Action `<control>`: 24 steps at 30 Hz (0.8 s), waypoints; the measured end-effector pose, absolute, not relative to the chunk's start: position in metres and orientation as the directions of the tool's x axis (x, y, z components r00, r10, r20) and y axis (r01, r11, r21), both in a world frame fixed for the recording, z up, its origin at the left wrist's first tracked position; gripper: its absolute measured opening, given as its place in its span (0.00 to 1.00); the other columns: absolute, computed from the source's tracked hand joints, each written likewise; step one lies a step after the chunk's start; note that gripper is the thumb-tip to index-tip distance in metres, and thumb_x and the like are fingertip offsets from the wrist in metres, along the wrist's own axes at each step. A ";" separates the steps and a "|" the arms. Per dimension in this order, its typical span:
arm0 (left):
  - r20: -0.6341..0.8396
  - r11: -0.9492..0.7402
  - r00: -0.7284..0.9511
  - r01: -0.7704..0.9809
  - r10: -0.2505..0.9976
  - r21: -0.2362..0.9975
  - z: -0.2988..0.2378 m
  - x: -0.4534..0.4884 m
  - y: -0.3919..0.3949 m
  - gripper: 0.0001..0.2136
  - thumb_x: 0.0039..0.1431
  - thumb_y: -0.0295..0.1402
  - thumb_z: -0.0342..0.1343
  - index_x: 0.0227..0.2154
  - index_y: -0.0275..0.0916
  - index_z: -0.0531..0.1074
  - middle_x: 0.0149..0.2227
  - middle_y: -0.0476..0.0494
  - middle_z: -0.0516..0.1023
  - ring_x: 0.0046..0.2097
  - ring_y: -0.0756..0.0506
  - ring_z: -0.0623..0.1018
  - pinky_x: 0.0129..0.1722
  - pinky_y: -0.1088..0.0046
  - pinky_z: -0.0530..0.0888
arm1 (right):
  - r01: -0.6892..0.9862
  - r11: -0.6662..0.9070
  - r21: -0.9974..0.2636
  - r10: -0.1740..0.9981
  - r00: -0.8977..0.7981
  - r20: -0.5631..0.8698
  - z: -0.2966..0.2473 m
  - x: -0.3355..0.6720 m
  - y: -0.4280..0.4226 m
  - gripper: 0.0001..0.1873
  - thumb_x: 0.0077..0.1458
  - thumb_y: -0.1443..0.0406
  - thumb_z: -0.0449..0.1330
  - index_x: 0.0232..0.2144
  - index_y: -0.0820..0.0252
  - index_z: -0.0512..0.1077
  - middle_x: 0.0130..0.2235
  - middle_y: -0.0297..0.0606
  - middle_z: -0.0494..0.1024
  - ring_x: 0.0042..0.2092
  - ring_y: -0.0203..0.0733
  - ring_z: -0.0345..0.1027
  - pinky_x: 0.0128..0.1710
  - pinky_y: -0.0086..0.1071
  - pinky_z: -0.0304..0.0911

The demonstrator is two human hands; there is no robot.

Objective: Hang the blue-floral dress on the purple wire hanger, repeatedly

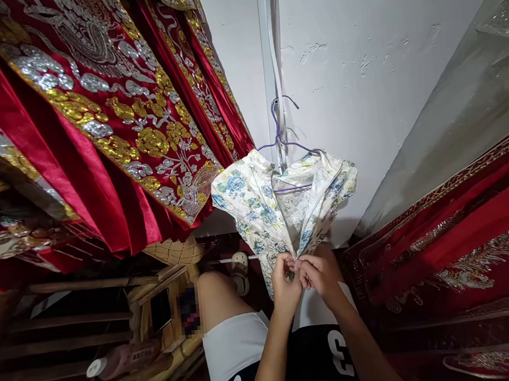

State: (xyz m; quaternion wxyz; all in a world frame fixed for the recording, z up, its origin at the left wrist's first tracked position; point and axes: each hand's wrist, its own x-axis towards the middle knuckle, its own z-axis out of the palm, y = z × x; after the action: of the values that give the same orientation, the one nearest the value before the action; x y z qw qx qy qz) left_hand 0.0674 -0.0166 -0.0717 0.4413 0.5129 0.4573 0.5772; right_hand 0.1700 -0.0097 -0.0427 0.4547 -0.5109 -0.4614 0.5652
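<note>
A short-sleeved floral dress [255, 205], cream with blue and green flowers, hangs on a thin purple wire hanger [278, 143] in front of me. Its neckline gapes in a V, and the two edges meet low down at my fingers. My left hand [287, 279] pinches the cloth at the bottom of that V. Right beside it, touching, my right hand [316, 275] pinches the other edge. The fingertips hide whatever small fastening may be there. Below my hands, the lower part of the dress hangs between my knees, partly covered.
Red garments with gold and silver embroidery [143, 117] hang at left, and more red embroidered cloth [462, 256] stands at right. A bamboo chair [132, 317] with a pink bottle [118, 362] is at lower left. A white wall [349, 48] rises behind the hanger.
</note>
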 end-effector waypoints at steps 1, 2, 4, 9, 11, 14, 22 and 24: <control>0.182 -0.185 -0.067 -0.035 0.981 0.982 -0.072 0.066 -0.015 0.06 0.57 0.28 0.56 0.37 0.40 0.67 0.29 0.51 0.71 0.31 0.49 0.72 0.34 0.75 0.69 | -0.037 -0.166 -0.986 0.984 -0.074 -0.163 -0.041 0.173 -0.007 0.13 0.48 0.55 0.58 0.20 0.56 0.66 0.13 0.29 0.65 0.16 0.33 0.53 0.19 0.29 0.48; 0.176 -0.178 -0.050 -0.027 0.983 0.984 -0.071 0.064 -0.013 0.08 0.56 0.28 0.57 0.39 0.40 0.68 0.28 0.51 0.72 0.30 0.49 0.73 0.33 0.75 0.69 | -0.027 -0.170 -0.985 0.983 -0.076 -0.168 -0.039 0.177 -0.006 0.13 0.48 0.55 0.58 0.19 0.56 0.66 0.13 0.29 0.66 0.16 0.33 0.54 0.19 0.29 0.49; 0.166 -0.166 -0.037 -0.001 0.986 0.986 -0.071 0.062 -0.010 0.08 0.55 0.29 0.59 0.39 0.39 0.70 0.27 0.51 0.73 0.29 0.49 0.73 0.31 0.75 0.69 | -0.005 -0.181 -0.983 0.982 -0.053 -0.181 -0.037 0.184 -0.004 0.14 0.46 0.54 0.60 0.19 0.56 0.67 0.13 0.29 0.66 0.16 0.33 0.55 0.20 0.29 0.50; 0.181 -0.179 -0.055 0.042 0.982 0.983 -0.082 0.067 -0.010 0.03 0.55 0.30 0.59 0.31 0.39 0.71 0.28 0.48 0.73 0.31 0.48 0.74 0.31 0.75 0.69 | -0.027 -0.180 -0.983 0.984 -0.016 -0.180 -0.030 0.193 0.004 0.13 0.45 0.54 0.62 0.21 0.57 0.71 0.14 0.28 0.64 0.17 0.34 0.54 0.20 0.31 0.50; 0.183 -0.181 -0.066 0.042 0.981 0.983 -0.090 0.071 -0.011 0.02 0.55 0.29 0.58 0.31 0.39 0.70 0.28 0.49 0.72 0.31 0.48 0.73 0.31 0.75 0.68 | -0.074 -0.125 -0.989 0.992 0.000 -0.125 -0.018 0.196 0.020 0.13 0.43 0.55 0.64 0.20 0.58 0.71 0.13 0.27 0.63 0.17 0.32 0.51 0.19 0.30 0.47; 0.171 -0.168 -0.065 0.051 0.983 0.984 -0.100 0.075 -0.010 0.03 0.55 0.29 0.58 0.30 0.39 0.69 0.27 0.50 0.70 0.30 0.49 0.72 0.31 0.75 0.68 | -0.127 -0.027 -0.992 0.999 0.030 -0.031 0.019 0.202 0.060 0.15 0.41 0.54 0.67 0.19 0.58 0.72 0.13 0.26 0.61 0.17 0.30 0.46 0.18 0.29 0.42; 0.107 -0.107 0.001 -0.006 0.994 0.994 -0.102 0.078 -0.013 0.05 0.55 0.32 0.60 0.29 0.38 0.69 0.25 0.51 0.67 0.28 0.50 0.69 0.30 0.76 0.66 | -0.348 0.361 -0.865 0.932 0.167 0.322 0.126 0.193 0.110 0.11 0.49 0.59 0.67 0.25 0.62 0.74 0.17 0.26 0.61 0.19 0.27 0.49 0.17 0.25 0.43; 0.083 -0.083 0.023 -0.023 0.996 0.996 -0.103 0.081 -0.015 0.06 0.55 0.33 0.60 0.30 0.39 0.68 0.25 0.52 0.67 0.28 0.50 0.69 0.30 0.75 0.66 | -0.343 0.383 -0.858 0.923 0.177 0.341 0.127 0.189 0.103 0.10 0.50 0.61 0.66 0.26 0.62 0.74 0.16 0.26 0.61 0.18 0.28 0.49 0.17 0.24 0.44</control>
State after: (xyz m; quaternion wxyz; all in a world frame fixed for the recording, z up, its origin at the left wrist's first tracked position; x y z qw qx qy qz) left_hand 0.0809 -0.0153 -0.1030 0.4902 0.5206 0.4672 0.5200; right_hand 0.1894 0.1033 0.1267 0.6972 -0.3203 -0.4532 0.4538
